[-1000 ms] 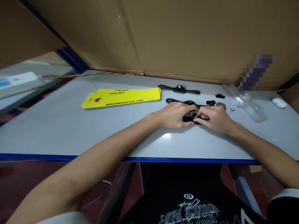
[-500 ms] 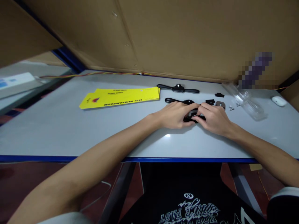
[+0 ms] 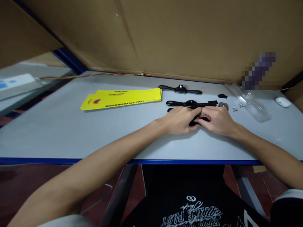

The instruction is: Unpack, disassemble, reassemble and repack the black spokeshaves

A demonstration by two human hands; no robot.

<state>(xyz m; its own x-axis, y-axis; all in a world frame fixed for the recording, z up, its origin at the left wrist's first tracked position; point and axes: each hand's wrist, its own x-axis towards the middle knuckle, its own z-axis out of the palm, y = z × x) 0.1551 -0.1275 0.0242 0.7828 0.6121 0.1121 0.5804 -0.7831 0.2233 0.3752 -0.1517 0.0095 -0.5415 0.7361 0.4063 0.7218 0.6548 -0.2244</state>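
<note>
Drawn slightly nearer since the earlier frame, a black spokeshave (image 3: 197, 118) is gripped by closed fingers of left hand (image 3: 178, 120) and right hand (image 3: 216, 120) (on the grey surface (image 3: 71, 132)).

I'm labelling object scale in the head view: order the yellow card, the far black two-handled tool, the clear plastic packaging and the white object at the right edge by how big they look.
1. yellow card
2. far black two-handled tool and clear plastic packaging: look alike in length, not ranked
3. white object
</note>
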